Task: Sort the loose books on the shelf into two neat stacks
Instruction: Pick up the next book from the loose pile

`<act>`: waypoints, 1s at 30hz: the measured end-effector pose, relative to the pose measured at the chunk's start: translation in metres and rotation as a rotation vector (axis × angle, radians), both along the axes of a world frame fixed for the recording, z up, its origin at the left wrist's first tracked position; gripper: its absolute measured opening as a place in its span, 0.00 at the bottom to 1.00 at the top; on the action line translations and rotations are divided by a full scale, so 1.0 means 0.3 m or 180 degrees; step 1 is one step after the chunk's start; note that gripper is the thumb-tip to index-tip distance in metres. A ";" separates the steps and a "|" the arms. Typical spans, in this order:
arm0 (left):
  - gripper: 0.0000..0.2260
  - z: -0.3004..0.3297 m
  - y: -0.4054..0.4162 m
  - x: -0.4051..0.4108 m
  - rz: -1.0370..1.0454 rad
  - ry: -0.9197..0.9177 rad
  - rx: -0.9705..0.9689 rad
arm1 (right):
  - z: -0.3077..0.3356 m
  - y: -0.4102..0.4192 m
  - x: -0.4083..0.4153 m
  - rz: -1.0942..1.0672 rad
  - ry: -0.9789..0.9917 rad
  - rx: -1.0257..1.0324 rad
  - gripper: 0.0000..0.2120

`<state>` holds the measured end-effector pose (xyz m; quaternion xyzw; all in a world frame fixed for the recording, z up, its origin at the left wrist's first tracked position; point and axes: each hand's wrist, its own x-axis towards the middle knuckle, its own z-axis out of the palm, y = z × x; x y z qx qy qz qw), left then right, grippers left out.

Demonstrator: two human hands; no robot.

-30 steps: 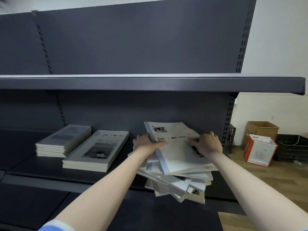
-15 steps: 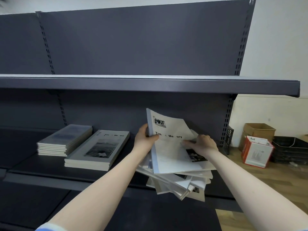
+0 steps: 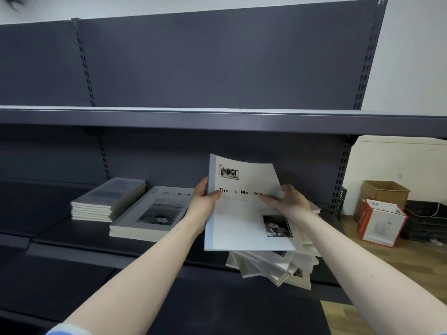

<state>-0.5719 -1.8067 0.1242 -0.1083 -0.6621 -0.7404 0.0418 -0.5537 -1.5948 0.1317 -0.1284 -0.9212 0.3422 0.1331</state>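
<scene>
Bare forearms; light blue sleeve (image 3: 70,329) edge at left arm; hands ungloved

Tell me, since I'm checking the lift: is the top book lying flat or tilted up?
Tilted up. The top book rises at its far edge off the messy pile, left hand gripping its spine edge.

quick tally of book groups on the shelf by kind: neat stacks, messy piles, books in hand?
Neat stacks: 2, the narrow stack and the Time & Memory stack
Messy piles: 1, the loose pile
Books in hand: 1, the lifted book
Total: 4
</scene>
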 end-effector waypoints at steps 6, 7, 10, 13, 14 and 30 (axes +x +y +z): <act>0.18 0.012 -0.153 -0.053 0.0040 -0.0095 0.0132 | 0.030 -0.166 -0.043 -0.0023 0.0105 -0.0032 0.32; 0.19 0.011 -0.189 -0.067 0.0036 -0.0121 0.0124 | 0.034 -0.205 -0.055 -0.0040 0.0115 -0.0018 0.31; 0.19 0.006 -0.306 -0.125 0.0026 -0.0187 0.0050 | 0.042 -0.333 -0.096 -0.0069 0.0125 0.0025 0.28; 0.19 -0.006 -0.431 -0.201 0.0054 -0.0229 -0.0072 | 0.041 -0.466 -0.143 -0.0070 0.0108 0.0138 0.27; 0.19 -0.010 -0.474 -0.227 0.0054 -0.0221 -0.0142 | 0.039 -0.511 -0.159 -0.0079 0.0110 0.0171 0.26; 0.18 -0.119 -0.887 -0.442 -0.0153 0.0066 -0.1277 | -0.120 -0.947 -0.330 -0.0265 -0.0136 0.0057 0.25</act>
